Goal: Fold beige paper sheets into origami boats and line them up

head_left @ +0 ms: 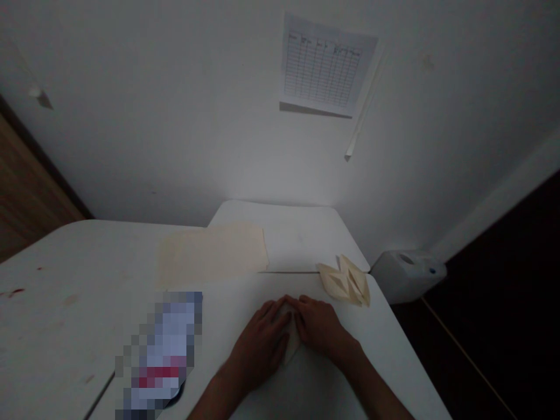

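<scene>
A small piece of cream paper [293, 345], folded into a pointed shape, lies on the white table under both hands. My left hand [261, 335] presses on its left side with bent fingers, the thumb low near the paper's lower part. My right hand [320, 326] grips the upper right edge, its fingertips meeting those of the left hand at the top. Much of the paper is hidden beneath the fingers. Just beyond my right hand rests folded cream paper [345, 283] with several raised points.
Flat sheets of cream paper [214, 254] lie at the back left. A blurred-out phone-like object [168, 344] is left of my hands. Beside the table's right edge stands a white plastic container [405, 277]. A printed chart [326, 67] hangs on the wall.
</scene>
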A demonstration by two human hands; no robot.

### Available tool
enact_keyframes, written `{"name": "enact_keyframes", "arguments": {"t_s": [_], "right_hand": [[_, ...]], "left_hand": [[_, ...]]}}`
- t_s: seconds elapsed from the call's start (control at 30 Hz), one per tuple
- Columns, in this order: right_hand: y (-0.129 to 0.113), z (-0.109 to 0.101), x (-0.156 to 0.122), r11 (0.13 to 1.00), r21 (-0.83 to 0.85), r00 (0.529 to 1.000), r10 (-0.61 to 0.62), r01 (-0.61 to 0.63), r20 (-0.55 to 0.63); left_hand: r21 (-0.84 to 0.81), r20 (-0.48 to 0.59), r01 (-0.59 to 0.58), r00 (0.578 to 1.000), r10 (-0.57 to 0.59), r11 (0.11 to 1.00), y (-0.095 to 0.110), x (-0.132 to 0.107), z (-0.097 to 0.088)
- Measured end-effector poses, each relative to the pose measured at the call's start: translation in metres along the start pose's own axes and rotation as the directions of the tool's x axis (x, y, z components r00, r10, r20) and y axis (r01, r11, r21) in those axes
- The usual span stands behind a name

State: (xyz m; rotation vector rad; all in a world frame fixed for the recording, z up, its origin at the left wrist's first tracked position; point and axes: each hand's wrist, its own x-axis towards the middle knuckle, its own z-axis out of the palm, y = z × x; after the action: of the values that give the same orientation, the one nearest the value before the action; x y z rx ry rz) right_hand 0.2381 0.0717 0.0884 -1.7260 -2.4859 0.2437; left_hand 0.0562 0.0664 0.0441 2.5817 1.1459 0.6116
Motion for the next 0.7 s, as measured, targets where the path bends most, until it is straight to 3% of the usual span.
{"name": "enact_keyframes", "arguments": {"t_s": [0.3,0.7], "right_hand": [[-0.006,0.002,-0.001,0.999,-0.034,1.0,0.023,-0.023,-0.006],[-0.006,0.002,0.001,0.999,-0.007,0.999,0.042,-0.042,0.013]], "left_hand": [[0.191,-0.056,0.041,0.998,-0.03,0.981,-0.002,-0.008,0.011],[0.365,-0.163,0.043,0.986,0.018,0.93,0.001,-0.039,-0.004]]}}
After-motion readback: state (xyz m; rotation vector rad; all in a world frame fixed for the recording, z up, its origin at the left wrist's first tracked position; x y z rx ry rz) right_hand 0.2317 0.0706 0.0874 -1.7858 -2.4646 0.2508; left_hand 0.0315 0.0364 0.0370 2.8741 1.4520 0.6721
